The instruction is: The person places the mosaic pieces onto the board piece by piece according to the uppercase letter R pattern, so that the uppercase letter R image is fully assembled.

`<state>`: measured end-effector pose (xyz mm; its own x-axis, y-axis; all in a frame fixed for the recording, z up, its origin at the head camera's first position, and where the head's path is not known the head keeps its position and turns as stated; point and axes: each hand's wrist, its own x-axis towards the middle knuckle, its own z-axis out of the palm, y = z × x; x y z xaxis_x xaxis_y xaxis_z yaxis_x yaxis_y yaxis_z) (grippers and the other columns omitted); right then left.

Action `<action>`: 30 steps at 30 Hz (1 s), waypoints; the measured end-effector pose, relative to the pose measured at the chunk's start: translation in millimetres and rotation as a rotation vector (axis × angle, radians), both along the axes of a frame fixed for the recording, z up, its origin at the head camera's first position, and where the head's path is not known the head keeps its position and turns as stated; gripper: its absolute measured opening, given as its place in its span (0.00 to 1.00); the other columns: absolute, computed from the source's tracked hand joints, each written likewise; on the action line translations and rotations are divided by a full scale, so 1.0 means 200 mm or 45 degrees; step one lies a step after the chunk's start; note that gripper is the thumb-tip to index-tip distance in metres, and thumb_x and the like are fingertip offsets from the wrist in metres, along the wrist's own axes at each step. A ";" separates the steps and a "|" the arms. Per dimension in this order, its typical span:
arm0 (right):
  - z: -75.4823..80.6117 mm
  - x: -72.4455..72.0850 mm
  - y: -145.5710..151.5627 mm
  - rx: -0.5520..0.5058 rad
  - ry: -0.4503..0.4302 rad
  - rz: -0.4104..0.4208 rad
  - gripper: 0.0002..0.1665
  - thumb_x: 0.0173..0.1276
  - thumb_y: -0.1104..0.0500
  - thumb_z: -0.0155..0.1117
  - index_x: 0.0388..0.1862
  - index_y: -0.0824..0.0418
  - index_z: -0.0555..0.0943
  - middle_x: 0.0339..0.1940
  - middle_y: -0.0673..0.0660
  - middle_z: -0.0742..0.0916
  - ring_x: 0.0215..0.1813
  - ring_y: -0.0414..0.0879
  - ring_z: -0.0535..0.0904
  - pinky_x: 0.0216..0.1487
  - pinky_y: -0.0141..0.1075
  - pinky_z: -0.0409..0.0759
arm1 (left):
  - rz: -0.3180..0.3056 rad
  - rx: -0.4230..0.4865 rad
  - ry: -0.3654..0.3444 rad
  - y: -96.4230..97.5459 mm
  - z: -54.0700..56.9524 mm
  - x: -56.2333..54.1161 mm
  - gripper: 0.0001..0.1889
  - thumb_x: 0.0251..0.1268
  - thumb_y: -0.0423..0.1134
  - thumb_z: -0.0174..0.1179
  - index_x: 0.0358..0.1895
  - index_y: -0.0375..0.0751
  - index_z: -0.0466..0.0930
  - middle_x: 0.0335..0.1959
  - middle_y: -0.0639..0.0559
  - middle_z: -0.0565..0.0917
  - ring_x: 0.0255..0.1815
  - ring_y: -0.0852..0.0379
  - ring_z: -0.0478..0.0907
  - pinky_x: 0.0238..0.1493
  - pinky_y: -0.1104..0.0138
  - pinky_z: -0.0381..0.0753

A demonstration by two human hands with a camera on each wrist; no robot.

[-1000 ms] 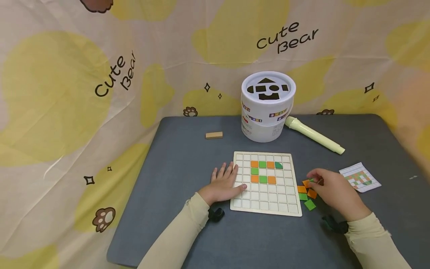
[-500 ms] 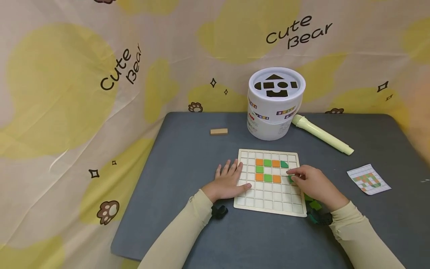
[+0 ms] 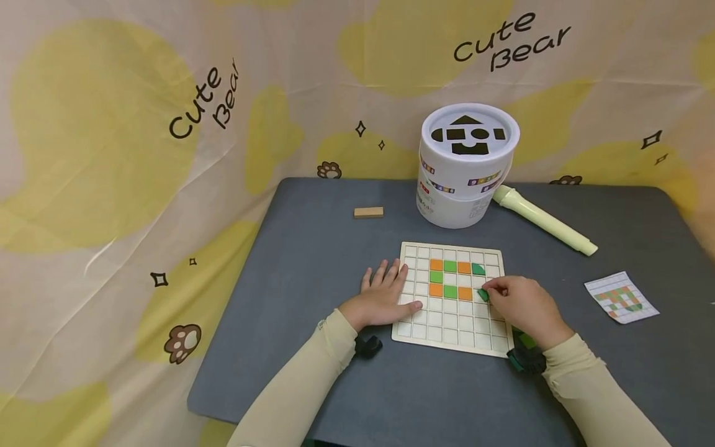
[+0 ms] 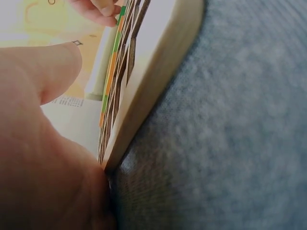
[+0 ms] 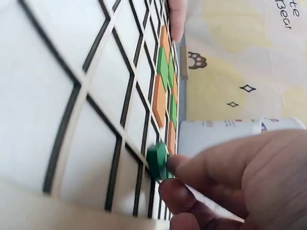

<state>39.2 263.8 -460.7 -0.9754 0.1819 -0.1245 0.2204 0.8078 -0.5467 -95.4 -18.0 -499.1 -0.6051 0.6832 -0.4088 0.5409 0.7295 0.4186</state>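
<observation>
A square wooden grid board (image 3: 436, 326) lies on the table with several orange and light green tiles in its upper cells. A dark green tile (image 3: 478, 269) with a rounded corner ends the top row. My left hand (image 3: 378, 300) rests with spread, straight fingers on the board's left edge, thumb over the cells. My right hand (image 3: 525, 305) pinches another dark green tile (image 5: 157, 161) between thumb and fingertips, tilted at a cell right of the lower orange tile (image 3: 465, 293). Whether it touches the cell floor I cannot tell.
Loose light green tiles (image 3: 527, 339) lie partly hidden under my right wrist. A pattern card (image 3: 622, 298) lies at the right. Behind the board stand a white bucket (image 3: 455, 198) with a shape-hole lid, a pale yellow tube (image 3: 547, 221) and a small wooden block (image 3: 368, 213).
My right hand has moved left from the loose tile pile to the board, bringing a dark green tile. My left hand has stayed on the board's edge. The head view has shifted slightly.
</observation>
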 end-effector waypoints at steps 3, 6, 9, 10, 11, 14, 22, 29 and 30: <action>-0.01 0.01 0.02 0.095 0.069 0.075 0.12 0.73 0.61 0.67 0.49 0.61 0.93 0.45 0.58 0.90 0.39 0.51 0.82 0.33 0.45 0.79 | -0.007 0.009 0.006 0.01 0.00 -0.01 0.54 0.73 0.78 0.41 0.89 0.52 0.30 0.88 0.55 0.28 0.86 0.50 0.19 0.79 0.42 0.20; -0.03 0.02 0.04 0.194 0.172 0.196 0.11 0.71 0.65 0.70 0.49 0.63 0.93 0.48 0.60 0.90 0.46 0.57 0.86 0.43 0.54 0.85 | -0.014 0.007 0.012 0.02 0.00 -0.01 0.54 0.73 0.78 0.42 0.89 0.52 0.30 0.88 0.55 0.28 0.86 0.50 0.19 0.79 0.42 0.20; -0.04 0.03 0.05 0.254 0.229 0.276 0.09 0.69 0.64 0.74 0.47 0.63 0.93 0.47 0.60 0.92 0.51 0.60 0.87 0.50 0.59 0.84 | -0.021 0.000 0.012 0.03 0.01 -0.01 0.54 0.74 0.77 0.43 0.89 0.52 0.30 0.88 0.55 0.28 0.86 0.50 0.19 0.79 0.43 0.20; -0.04 0.04 0.05 0.272 0.240 0.295 0.08 0.69 0.64 0.76 0.45 0.63 0.93 0.45 0.59 0.92 0.49 0.60 0.87 0.49 0.59 0.84 | -0.025 -0.003 0.010 0.03 0.01 -0.01 0.54 0.74 0.77 0.43 0.89 0.52 0.30 0.88 0.55 0.28 0.86 0.50 0.19 0.79 0.43 0.20; -0.04 0.04 0.05 0.293 0.252 0.309 0.07 0.68 0.63 0.77 0.44 0.62 0.93 0.43 0.58 0.92 0.48 0.59 0.87 0.48 0.58 0.85 | -0.027 -0.004 0.008 0.04 0.01 -0.01 0.54 0.74 0.77 0.43 0.89 0.52 0.30 0.88 0.55 0.28 0.86 0.50 0.19 0.79 0.43 0.20; -0.04 0.04 0.04 0.356 0.309 0.345 0.04 0.66 0.61 0.80 0.38 0.59 0.94 0.38 0.53 0.92 0.43 0.55 0.86 0.44 0.55 0.85 | -0.031 -0.008 0.015 0.04 0.02 0.00 0.54 0.74 0.77 0.43 0.89 0.51 0.31 0.89 0.54 0.29 0.86 0.50 0.19 0.79 0.43 0.20; -0.05 0.01 0.01 0.433 0.357 0.364 0.05 0.63 0.62 0.81 0.37 0.54 0.95 0.40 0.53 0.90 0.41 0.54 0.86 0.40 0.54 0.85 | -0.008 0.004 0.037 0.01 0.03 0.01 0.54 0.74 0.77 0.42 0.89 0.50 0.33 0.89 0.53 0.30 0.87 0.49 0.22 0.80 0.43 0.22; -0.07 0.00 -0.01 0.456 0.356 0.396 0.09 0.65 0.63 0.80 0.44 0.55 0.95 0.38 0.53 0.88 0.35 0.48 0.83 0.34 0.48 0.84 | 0.012 0.027 0.054 0.00 0.02 0.03 0.54 0.74 0.77 0.43 0.90 0.49 0.35 0.89 0.52 0.32 0.87 0.49 0.22 0.80 0.42 0.23; -0.07 0.01 0.00 0.460 0.357 0.394 0.09 0.65 0.62 0.80 0.44 0.55 0.95 0.38 0.53 0.88 0.34 0.47 0.82 0.33 0.47 0.84 | 0.011 0.029 0.055 0.00 0.02 0.03 0.54 0.74 0.77 0.43 0.90 0.49 0.35 0.89 0.52 0.32 0.87 0.49 0.22 0.80 0.42 0.23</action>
<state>40.5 262.9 -474.4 -0.9769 -0.1354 0.1653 -0.1712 0.9589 -0.2262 -89.4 -18.9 -494.5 -0.6277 0.6868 -0.3663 0.5525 0.7246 0.4118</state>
